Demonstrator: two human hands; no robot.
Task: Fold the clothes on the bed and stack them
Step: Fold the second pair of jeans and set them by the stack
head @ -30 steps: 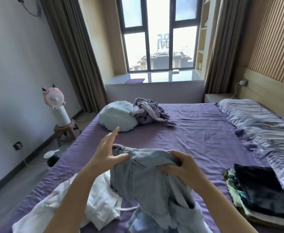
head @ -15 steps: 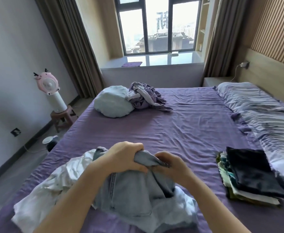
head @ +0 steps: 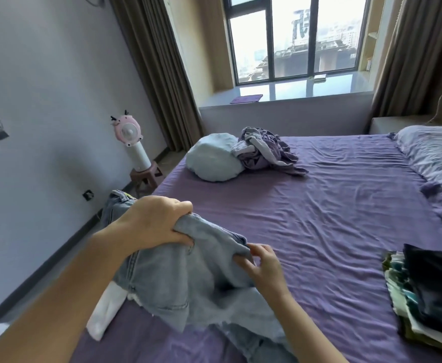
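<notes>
Your left hand (head: pixel 157 221) fists the jeans (head: pixel 167 279) waistband; your right hand (head: pixel 263 268) pinches it, fingertips partly hidden; legs cut off below.

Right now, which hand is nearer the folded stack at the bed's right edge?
Right. The right hand pinches the jeans near mid-bed, with open purple sheet between it and the folded stack. The left hand grips the jeans farther left, toward the bed's far side from the stack.

Outside the window (head: pixel 297 40), large dark sign characters (head: pixel 300 28) stand on the roof of a distant building (head: pixel 316 60), seen from behind and too hazy to read; nothing else in the room carries legible writing.
</notes>
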